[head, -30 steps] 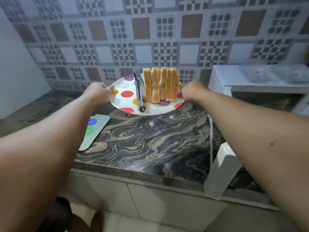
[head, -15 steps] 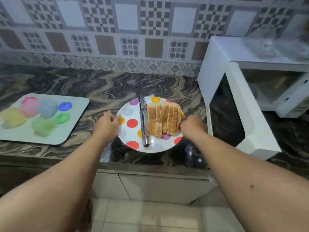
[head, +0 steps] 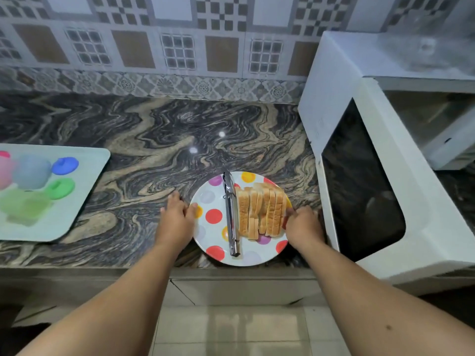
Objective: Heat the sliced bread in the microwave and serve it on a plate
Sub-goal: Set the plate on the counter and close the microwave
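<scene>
plate (head: 213, 228): sitting on the marble counter (head: 133, 140) right at the front edge, just beside the open microwave door (head: 370, 181); polka dots all over it, looking like a stiff, smooth dish, so probably a bit slippery at the rim

bread (head: 261, 211): slices standing on edge in a row on the right half of the plate; soft and light, I'm guessing they're going to topple if the plate is tipping at all

tongs (head: 231, 214): metal, lying loose on the plate touching the left side of the bread; likely sliding around if things are tilting

where to grab: opposite rims, keeping it level; that's looking like the plan

left hand (head: 176, 217): resting at the left rim, thumb lying on top of the edge, fingers loosely spread on the counter side; whether they're tucking under the rim, can't tell

right hand (head: 303, 224): curling over the right rim next to the bread; fingers mostly hidden, looking like they're gripping the edge

tray (head: 87, 201): off to the left with blurry coloured cups, well apart
</scene>
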